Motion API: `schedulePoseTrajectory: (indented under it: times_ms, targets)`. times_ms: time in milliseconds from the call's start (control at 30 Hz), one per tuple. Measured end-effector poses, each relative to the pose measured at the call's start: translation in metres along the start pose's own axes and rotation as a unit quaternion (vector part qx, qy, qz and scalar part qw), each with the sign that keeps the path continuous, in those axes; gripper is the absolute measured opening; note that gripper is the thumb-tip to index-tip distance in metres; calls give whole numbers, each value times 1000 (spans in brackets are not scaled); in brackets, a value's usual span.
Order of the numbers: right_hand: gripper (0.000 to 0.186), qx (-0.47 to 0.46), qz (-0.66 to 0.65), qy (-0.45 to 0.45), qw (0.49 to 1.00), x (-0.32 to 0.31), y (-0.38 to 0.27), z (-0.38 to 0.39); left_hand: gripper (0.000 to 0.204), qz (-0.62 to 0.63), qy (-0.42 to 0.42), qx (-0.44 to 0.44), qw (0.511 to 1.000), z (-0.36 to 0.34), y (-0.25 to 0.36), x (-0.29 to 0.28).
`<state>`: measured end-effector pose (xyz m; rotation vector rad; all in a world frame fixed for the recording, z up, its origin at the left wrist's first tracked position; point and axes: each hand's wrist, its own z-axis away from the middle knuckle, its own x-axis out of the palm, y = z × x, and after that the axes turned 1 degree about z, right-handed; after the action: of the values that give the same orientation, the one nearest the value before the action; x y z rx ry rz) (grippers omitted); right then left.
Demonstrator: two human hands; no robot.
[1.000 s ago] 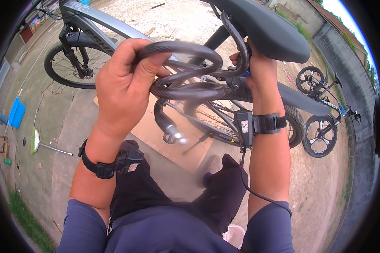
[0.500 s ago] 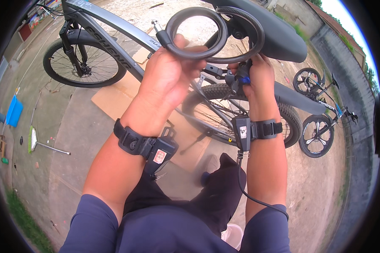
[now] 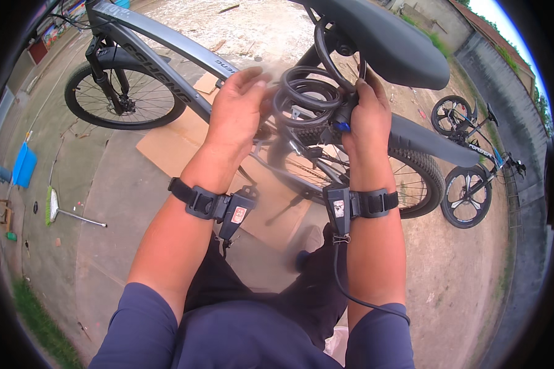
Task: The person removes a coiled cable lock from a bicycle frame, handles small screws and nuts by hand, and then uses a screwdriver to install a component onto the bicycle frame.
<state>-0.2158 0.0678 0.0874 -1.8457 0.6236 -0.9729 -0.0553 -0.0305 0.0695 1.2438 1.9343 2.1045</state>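
A coiled black cable lock (image 3: pixel 311 92) hangs under the saddle (image 3: pixel 388 43) of a grey bicycle (image 3: pixel 166 77). One loop of its cable runs up beneath the saddle. My right hand (image 3: pixel 370 114) is closed around the lock's black body, which shows a blue part, just below the saddle. Left of the coils, my left hand (image 3: pixel 237 107) has its fingers loosely bent and apart, with nothing seen in them. The metal end of the cable (image 3: pixel 295 147) dangles below the coils, in front of the rear wheel. Black strapped devices sit on both wrists.
Flattened cardboard (image 3: pixel 264 215) lies under the bicycle. A second bicycle (image 3: pixel 474 154) stands to the right, near a grey wall (image 3: pixel 505 92). On the left are a broom (image 3: pixel 52 206) and a blue dustpan (image 3: pixel 24 165). A whitish container (image 3: pixel 337 344) is by my legs.
The coils have dropped from above my hands to between them, and the cable's end has swung down. My left hand has let go of the coils. My right hand keeps its hold.
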Motion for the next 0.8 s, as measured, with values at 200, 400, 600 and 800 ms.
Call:
schedulePoseTrajectory:
  times_ms: [200, 400, 600, 800]
  targets:
    - [41, -19, 42, -40, 998, -11, 0, -1, 32, -434, -72, 423, 792, 44, 14, -16]
    - [41, -21, 44, -63, 997, -10, -7, 5, 58, -556, -105, 503, 653, 45, -13, -14]
    - [42, 10, 22, -79, 997, -8, -13, 9, 55, -544, -52, 525, 652, 28, -11, 7]
    - [33, 43, -26, -71, 996, -6, -21, 14, 34, -548, -57, 485, 679, 16, 3, -2]
